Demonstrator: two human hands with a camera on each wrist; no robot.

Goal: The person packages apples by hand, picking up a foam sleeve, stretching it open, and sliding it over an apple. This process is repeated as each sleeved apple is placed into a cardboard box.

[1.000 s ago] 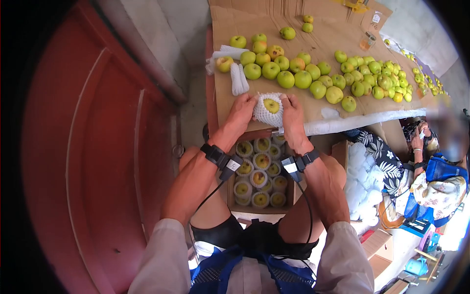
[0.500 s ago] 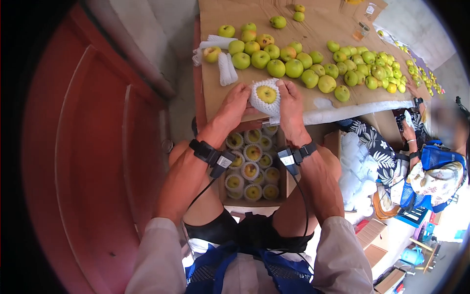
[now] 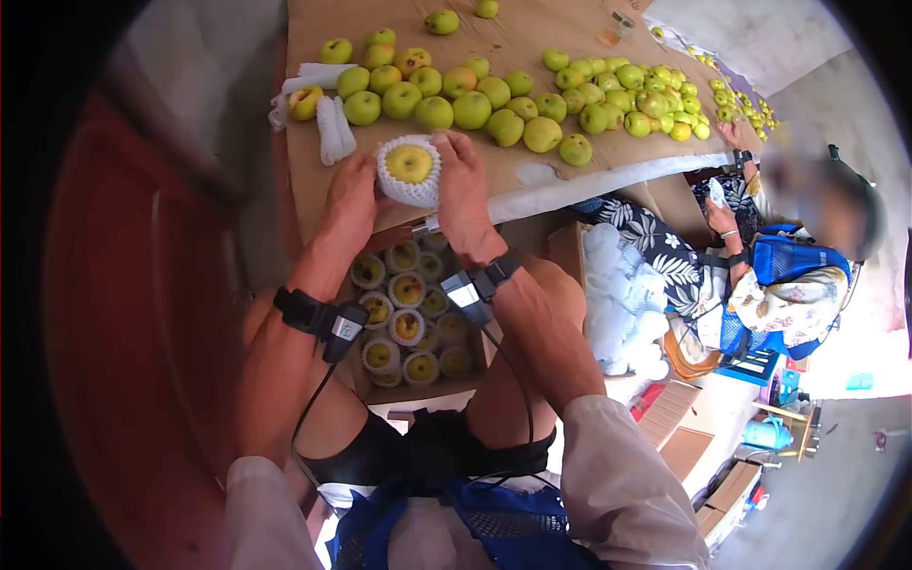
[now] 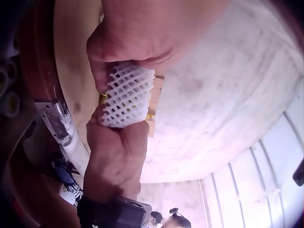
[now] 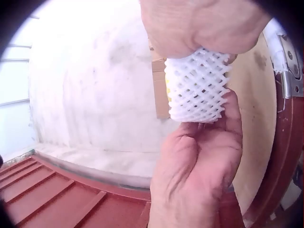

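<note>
Both hands hold a yellow-green apple (image 3: pixel 409 164) in a white foam net sleeve, just over the near edge of the cardboard-covered table. My left hand (image 3: pixel 351 201) grips its left side, and my right hand (image 3: pixel 461 185) has the right side, thumb near the rim. The apple's top shows through the net's open end. In the left wrist view the foam net (image 4: pixel 128 97) spans the gap between the two hands. From the right wrist, left-hand fingers (image 5: pixel 232 111) curl round the net's lower part. Below, a carton (image 3: pixel 427 391) holds several netted apples.
Loose green apples (image 3: pixel 472 110) spread over the table (image 3: pixel 323 204), with folded foam nets (image 3: pixel 334 130) at its left. A bag of white foam nets (image 3: pixel 617 294) stands right of my knee. Another person (image 3: pixel 798 266) sits at the right. A red door (image 3: pixel 142 332) is at left.
The head view has swung right, so the scene sits further left. The netted apple has tilted, its bare top now showing wider in the opening. Both hands keep their grip.
</note>
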